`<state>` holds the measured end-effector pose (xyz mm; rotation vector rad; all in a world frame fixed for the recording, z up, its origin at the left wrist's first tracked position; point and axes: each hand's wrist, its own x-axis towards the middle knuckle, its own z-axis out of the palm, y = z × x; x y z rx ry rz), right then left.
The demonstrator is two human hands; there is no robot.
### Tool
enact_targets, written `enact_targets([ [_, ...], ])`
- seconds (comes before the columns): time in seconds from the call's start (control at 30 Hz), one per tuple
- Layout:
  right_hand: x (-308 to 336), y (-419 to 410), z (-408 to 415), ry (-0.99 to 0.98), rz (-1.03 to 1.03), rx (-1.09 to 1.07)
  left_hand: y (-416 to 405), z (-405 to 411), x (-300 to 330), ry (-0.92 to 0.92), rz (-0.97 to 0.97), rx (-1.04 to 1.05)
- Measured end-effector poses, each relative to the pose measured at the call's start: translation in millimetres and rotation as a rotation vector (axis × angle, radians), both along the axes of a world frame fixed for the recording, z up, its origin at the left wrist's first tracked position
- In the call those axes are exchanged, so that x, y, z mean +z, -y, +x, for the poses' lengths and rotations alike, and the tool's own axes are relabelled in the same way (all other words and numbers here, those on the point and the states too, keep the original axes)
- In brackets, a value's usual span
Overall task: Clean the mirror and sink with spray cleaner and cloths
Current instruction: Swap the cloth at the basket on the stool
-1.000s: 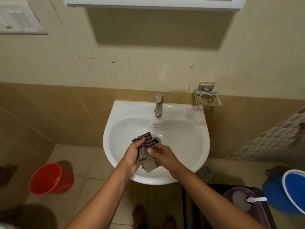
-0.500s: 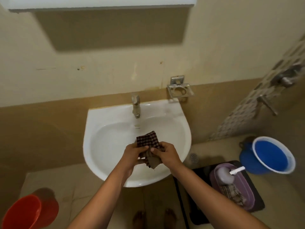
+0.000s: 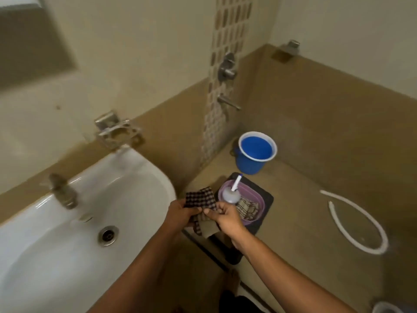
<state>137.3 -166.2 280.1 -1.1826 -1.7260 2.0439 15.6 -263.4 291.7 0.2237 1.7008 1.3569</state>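
A bathroom with cream walls above a tan tiled band and a tan floor (image 3: 316, 199). Near the middle of the view, both hands hold one checked cloth (image 3: 199, 197). The left hand (image 3: 180, 213) grips its left edge with fingers curled under and thumb on top; the right hand (image 3: 225, 216) pinches the right edge between thumb and curled fingers. The cloth stands up above the hands and its folded end hangs below them.

At nine o'clock from the hands, just beside the left hand, is the white sink (image 3: 56, 256), with its metal drain (image 3: 107, 235) in the bowl and a tap (image 3: 63, 192) at its back rim. At eleven o'clock, on the wall above the sink's corner, a metal soap holder (image 3: 117, 132) is fixed.

At two o'clock, just beyond the right hand, a purple tub (image 3: 257, 199) sits on a dark mat (image 3: 261, 219). In the tub are a spray bottle (image 3: 230, 194) with a white nozzle and a second checked cloth (image 3: 248, 210). Farther out at one o'clock a blue bucket (image 3: 255, 154) stands on the floor below the wall tap (image 3: 228, 102). At three o'clock, well apart, a white hose (image 3: 361, 220) curves across the floor.
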Motion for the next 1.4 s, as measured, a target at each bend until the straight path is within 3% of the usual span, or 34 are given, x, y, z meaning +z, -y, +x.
enact_targets([
  [0.37,-56,-113,88,0.182,-0.018,-0.286,-164,57,-57,-0.141,-0.128,-0.375],
  [0.67,-111,-188,121,0.333,-0.042,-0.193,-250,71,-115,-0.416,-0.298,-0.514],
  [1.17,-203,-241,110,0.598,0.014,-0.233,-313,71,-237,-0.814,-0.552,-0.735],
  [1.4,-242,-244,91,0.7,0.069,-0.228,-322,69,-275,-0.775,-0.555,-0.818],
])
